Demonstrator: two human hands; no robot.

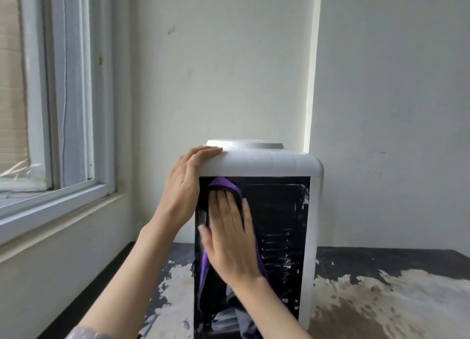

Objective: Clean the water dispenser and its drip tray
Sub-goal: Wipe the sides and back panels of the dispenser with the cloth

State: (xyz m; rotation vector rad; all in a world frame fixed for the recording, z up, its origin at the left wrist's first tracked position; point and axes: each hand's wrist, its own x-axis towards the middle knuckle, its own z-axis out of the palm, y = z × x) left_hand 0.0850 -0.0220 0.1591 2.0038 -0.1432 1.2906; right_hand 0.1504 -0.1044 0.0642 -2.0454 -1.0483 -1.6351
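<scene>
A white tabletop water dispenser (267, 161) stands before me with its black back panel (282, 224) and coil grille facing me. My left hand (183, 183) rests flat over the dispenser's top left corner, fingers straight. My right hand (229, 234) presses a purple cloth (226, 184) flat against the upper left of the black panel. The cloth's lower end (203, 277) hangs down below my palm. No drip tray is in view.
The dispenser stands on a dark tabletop (381, 287) with worn, peeling pale patches. A white-framed window (63, 109) and its sill fill the left side. A white wall (381, 84) rises close behind the dispenser.
</scene>
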